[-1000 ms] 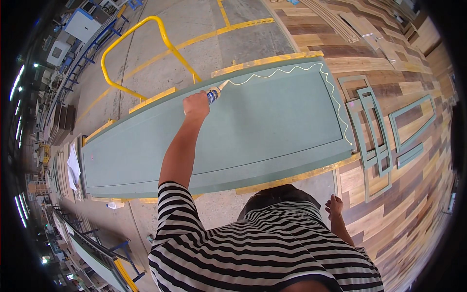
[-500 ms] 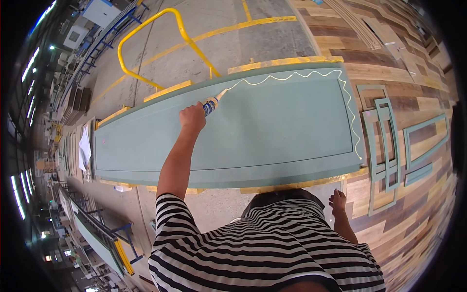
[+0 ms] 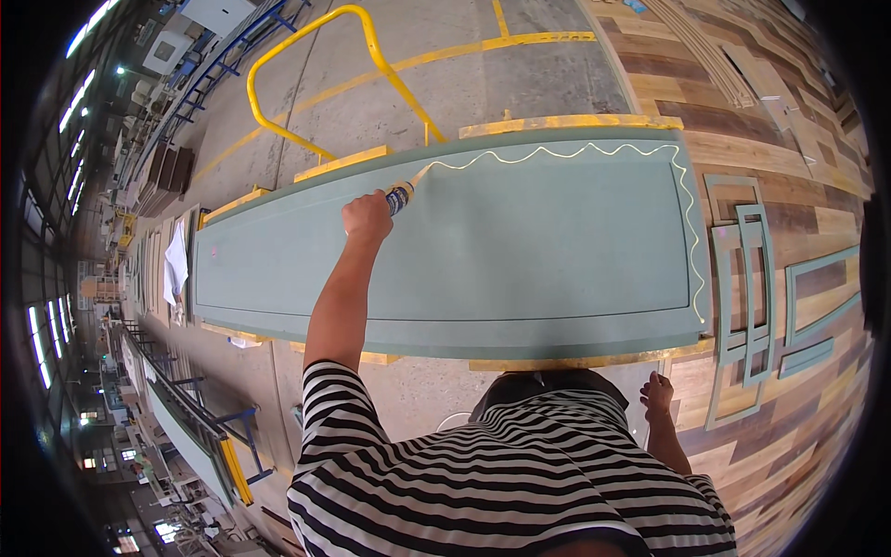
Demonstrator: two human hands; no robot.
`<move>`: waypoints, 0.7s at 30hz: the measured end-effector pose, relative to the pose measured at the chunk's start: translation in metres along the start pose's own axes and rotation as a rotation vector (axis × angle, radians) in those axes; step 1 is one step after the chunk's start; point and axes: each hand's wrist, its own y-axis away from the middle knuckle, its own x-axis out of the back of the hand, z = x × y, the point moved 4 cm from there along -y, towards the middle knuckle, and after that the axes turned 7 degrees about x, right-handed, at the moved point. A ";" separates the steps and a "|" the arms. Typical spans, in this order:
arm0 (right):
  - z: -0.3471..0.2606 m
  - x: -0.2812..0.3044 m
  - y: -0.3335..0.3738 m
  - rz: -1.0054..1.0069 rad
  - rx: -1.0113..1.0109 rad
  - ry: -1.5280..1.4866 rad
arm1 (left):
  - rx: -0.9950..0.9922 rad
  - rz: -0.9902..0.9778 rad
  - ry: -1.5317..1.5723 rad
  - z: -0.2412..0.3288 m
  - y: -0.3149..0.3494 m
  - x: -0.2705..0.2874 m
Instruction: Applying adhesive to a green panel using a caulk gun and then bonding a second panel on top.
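Observation:
A large grey-green door panel lies flat across the view, a thin groove running round inside its edge. Over its far side my left hand is closed round a blue-labelled glue bottle with a pale tapered nozzle, tilted so the tip meets the panel. From the tip a wavy cream bead of glue runs right along the far edge, turns the corner and comes down the right edge. My right hand hangs beyond the panel's near right corner, fingers loosely bent, with nothing visible in it.
Yellow-edged supports carry the panel. A yellow tubular handle rises at its far side. Green frames lie on the wood-patterned floor to the right. White sheet material sits past the left end; racks stand at lower left.
The glue bead has grown a little leftward along the far edge, the bottle's tip leading it. The whole view has shifted slightly, so the panel appears further right.

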 end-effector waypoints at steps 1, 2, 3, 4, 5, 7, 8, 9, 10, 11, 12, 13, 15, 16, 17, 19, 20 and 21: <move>0.000 -0.002 0.000 0.003 -0.002 0.005 | 0.000 -0.010 0.002 -0.004 0.004 0.000; -0.001 -0.006 0.000 0.007 -0.004 0.010 | -0.001 -0.019 0.005 -0.008 0.007 -0.001; 0.000 -0.011 0.001 0.003 -0.006 0.011 | 0.001 -0.020 0.002 -0.012 0.008 -0.003; -0.003 -0.016 0.002 0.012 -0.008 0.011 | 0.004 -0.027 0.001 -0.016 0.011 -0.005; -0.005 -0.021 0.003 0.021 -0.009 0.011 | 0.006 -0.034 0.001 -0.021 0.013 -0.007; -0.006 -0.034 0.008 0.009 -0.003 0.005 | -0.001 -0.026 0.003 -0.029 0.011 -0.007; -0.005 -0.040 0.011 -0.001 0.002 -0.004 | -0.013 -0.016 0.003 -0.032 0.010 -0.007; -0.004 -0.044 0.015 0.007 0.005 -0.010 | -0.014 -0.016 0.008 -0.036 0.008 -0.010; -0.004 -0.048 0.018 0.009 0.009 -0.011 | -0.022 -0.005 0.002 -0.041 0.004 -0.013; -0.004 -0.053 0.022 0.010 0.034 -0.032 | -0.032 0.006 -0.005 -0.047 0.000 -0.016; -0.003 -0.058 0.026 0.012 0.059 -0.053 | -0.036 0.010 -0.003 -0.054 -0.005 -0.018; -0.001 -0.064 0.033 0.019 0.058 -0.058 | -0.044 0.024 -0.004 -0.061 -0.009 -0.020; 0.003 -0.075 0.048 0.060 0.053 -0.091 | -0.062 0.041 -0.005 -0.073 -0.020 -0.026; 0.010 -0.079 0.053 0.079 0.052 -0.120 | -0.072 0.045 0.009 -0.080 -0.026 -0.028; 0.019 -0.085 0.062 0.090 0.052 -0.125 | -0.082 0.049 0.024 -0.087 -0.032 -0.032; 0.043 -0.102 0.080 0.098 0.058 -0.173 | -0.110 0.061 0.028 -0.102 -0.042 -0.041; 0.058 -0.113 0.089 0.111 0.063 -0.179 | -0.131 0.072 0.026 -0.108 -0.048 -0.043; 0.075 -0.125 0.100 0.100 0.042 -0.192 | -0.141 0.077 0.036 -0.114 -0.054 -0.045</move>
